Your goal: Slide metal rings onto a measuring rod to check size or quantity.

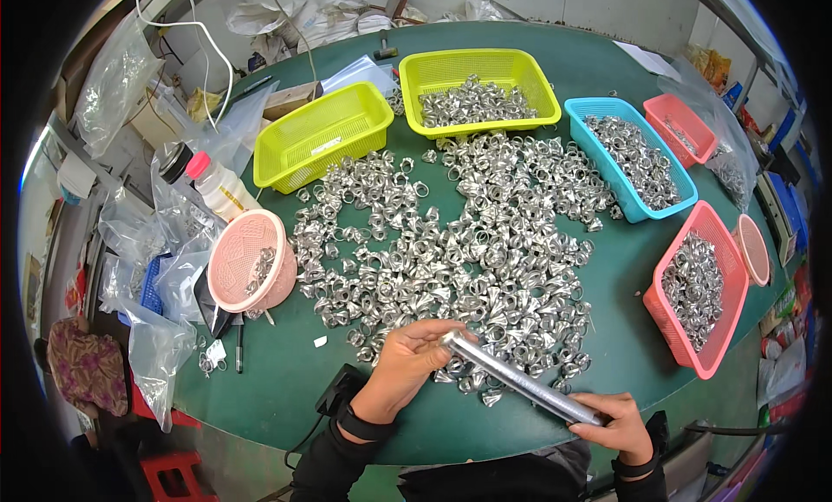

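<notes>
A silver metal ring mandrel [524, 383] slants across the near side of the table, with fine marks along its length. My left hand [406, 363] is closed around its upper left end; whether a ring sits under those fingers cannot be made out. Its lower right end is gripped by my right hand [617, 428], thumb along the near side. Just beyond the mandrel spreads a large pile of silver metal rings [451, 268], lying loose on the green table [286, 376].
At the back are two yellow-green baskets [325, 160], one holding rings. To the right stand a blue basket [637, 212] and a pink basket [735, 281], both with rings. A round pink basket [227, 268], a bottle [221, 190] and plastic bags [160, 346] lie leftward.
</notes>
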The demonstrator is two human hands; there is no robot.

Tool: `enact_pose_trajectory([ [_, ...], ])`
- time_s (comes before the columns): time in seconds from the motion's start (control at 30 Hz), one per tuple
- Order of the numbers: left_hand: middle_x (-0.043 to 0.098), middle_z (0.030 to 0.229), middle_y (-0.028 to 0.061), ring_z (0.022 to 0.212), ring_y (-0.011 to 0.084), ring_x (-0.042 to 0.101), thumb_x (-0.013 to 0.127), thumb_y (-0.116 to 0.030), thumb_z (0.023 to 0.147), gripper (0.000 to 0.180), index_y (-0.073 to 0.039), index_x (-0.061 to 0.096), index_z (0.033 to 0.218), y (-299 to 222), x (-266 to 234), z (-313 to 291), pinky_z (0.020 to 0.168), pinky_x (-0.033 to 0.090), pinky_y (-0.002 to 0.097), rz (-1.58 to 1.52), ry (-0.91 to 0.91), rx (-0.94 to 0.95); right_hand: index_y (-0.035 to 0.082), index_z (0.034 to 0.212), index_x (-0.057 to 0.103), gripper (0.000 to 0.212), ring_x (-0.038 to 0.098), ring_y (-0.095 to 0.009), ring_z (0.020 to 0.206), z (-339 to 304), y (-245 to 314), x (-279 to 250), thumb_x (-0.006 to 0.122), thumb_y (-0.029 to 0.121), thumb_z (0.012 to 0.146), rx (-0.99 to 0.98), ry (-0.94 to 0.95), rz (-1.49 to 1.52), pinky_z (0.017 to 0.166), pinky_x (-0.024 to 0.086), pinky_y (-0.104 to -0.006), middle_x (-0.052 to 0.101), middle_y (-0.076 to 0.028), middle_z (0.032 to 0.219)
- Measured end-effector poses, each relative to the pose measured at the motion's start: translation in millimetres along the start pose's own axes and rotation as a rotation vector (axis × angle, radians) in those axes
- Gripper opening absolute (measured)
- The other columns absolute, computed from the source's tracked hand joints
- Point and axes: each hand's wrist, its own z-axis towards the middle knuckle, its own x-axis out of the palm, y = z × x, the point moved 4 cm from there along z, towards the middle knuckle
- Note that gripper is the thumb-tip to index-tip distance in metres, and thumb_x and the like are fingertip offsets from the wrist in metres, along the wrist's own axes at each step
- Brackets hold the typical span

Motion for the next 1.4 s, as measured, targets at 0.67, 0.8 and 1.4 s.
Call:
enact_pose_trajectory([
  [0.67,0.049,0.104,0.0123,0.094,0.0163,0.048,0.057,-0.003,0.072,0.041,0.005,0.04,0.109,27.5,51.4,-6.4,0.079,0.04,0.0265,0.211,0.173,-0.145,-0.002,0.107,0.045,0.037,0.047,-0.004,0.06,-3.4,1.8,51.3,0.056,0.008,0.074,0.227,-0.075,0.48,0.051,0.039,-0.0169,0.053,-0.002,0.073],
  [0.8,0.048,0.105,0.0117,0.095,0.0153,0.047,0.053,-0.006,0.077,0.039,0.006,0.037,0.111,32.0,34.8,-5.1,0.083,0.037,0.0262,0.18,0.082,-0.13,-0.002,0.109,0.043,0.036,0.047,-0.004,0.062,-6.1,-2.5,51.4,0.054,0.006,0.076,0.244,-0.08,0.559,0.052,0.039,-0.0176,0.052,-0.002,0.071],
  [1.4,0.054,0.094,0.0093,0.082,0.0123,0.051,0.055,-0.009,0.075,0.028,0.003,0.049,0.099,24.4,18.0,-10.7,0.072,0.04,0.0237,0.273,-0.171,-0.078,0.0,0.103,0.048,0.039,0.052,-0.02,0.051,8.0,4.1,44.0,0.061,0.013,0.069,-0.29,-0.274,-0.176,0.047,0.043,-0.0261,0.054,-0.011,0.067],
])
